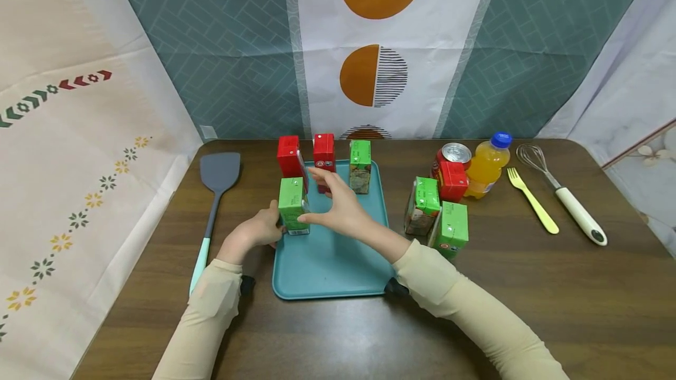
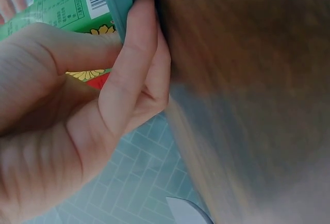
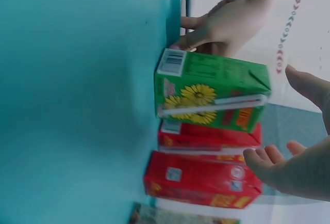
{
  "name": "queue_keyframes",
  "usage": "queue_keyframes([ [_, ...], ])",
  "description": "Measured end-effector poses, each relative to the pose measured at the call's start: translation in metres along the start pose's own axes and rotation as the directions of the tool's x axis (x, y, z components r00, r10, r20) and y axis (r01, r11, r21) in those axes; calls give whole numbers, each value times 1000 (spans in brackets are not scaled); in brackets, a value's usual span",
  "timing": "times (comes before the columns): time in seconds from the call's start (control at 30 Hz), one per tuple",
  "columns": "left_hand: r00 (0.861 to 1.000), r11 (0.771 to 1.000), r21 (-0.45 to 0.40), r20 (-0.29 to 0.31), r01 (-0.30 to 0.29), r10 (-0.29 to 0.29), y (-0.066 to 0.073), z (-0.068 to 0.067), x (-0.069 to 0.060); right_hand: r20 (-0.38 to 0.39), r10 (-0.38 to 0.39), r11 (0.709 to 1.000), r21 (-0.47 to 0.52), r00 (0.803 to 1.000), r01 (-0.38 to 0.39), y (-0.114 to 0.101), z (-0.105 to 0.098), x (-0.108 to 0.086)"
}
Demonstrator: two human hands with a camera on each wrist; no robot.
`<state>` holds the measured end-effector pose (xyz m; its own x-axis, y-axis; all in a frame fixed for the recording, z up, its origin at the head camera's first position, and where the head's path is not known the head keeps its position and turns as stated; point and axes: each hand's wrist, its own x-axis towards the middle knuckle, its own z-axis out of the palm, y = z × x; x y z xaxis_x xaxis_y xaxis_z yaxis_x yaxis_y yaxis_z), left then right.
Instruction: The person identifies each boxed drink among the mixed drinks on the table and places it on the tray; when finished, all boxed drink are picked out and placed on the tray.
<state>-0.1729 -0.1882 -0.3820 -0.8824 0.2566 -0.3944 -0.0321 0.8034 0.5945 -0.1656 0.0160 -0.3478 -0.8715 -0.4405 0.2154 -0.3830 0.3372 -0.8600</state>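
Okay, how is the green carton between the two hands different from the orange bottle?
Shape: the green carton is a squared box, while the orange bottle is rounded.
Top: the carton has a flat green top; the bottle has a blue cap.
Place: the carton stands on the blue-green tray, whereas the bottle is on the brown table.
Both stand upright.

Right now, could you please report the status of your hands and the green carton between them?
Left hand pinching left rim of tray. Right hand spread beside green carton, contact unclear. Carton upright on tray; red carton close behind.
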Motion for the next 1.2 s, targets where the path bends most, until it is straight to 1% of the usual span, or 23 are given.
queue_keyframes([
  [0.2,1000,1000,-2,3,-7,7,-1,-1,-2,23,-34,996,-80,999,36,-10,-25,-24],
  [0.33,1000,1000,-2,4,-15,15,-1,0,-2,21,-75,982,-174,997,78,-13,-46,-42],
  [0.4,1000,1000,-9,3,-19,19,-2,0,-2,12,-95,970,-224,995,95,-13,-57,-52],
  [0.47,1000,1000,-13,4,-23,23,-2,1,-2,10,-100,965,-245,995,99,-14,-68,-62],
  [0.57,1000,1000,-16,6,-22,22,-2,1,-3,11,-81,955,-284,997,81,-14,-84,-77],
  [0.67,1000,1000,-17,7,-17,17,-2,1,-3,23,-49,934,-353,999,54,-11,-99,-92],
  [0.8,1000,1000,-17,7,-15,15,-2,0,-3,41,-4,894,-449,999,21,-1,-117,-110],
  [0.9,1000,1000,-19,7,-15,15,-2,1,-2,39,17,883,-470,999,3,9,-130,-123],
  [0.97,1000,1000,-24,6,-10,10,-2,1,-2,22,15,883,-470,1000,-3,15,-138,-130],
  [1.07,1000,1000,-31,12,-2,3,-1,0,-2,-45,-15,885,-466,999,-7,24,-150,-139],
  [1.13,1000,999,-32,13,4,-4,-1,0,-2,-101,-36,896,-443,994,-13,30,-158,-143],
  [1.2,1000,999,-32,15,11,-10,-1,-1,-2,-145,-34,912,-408,989,-29,34,-167,-147],
])
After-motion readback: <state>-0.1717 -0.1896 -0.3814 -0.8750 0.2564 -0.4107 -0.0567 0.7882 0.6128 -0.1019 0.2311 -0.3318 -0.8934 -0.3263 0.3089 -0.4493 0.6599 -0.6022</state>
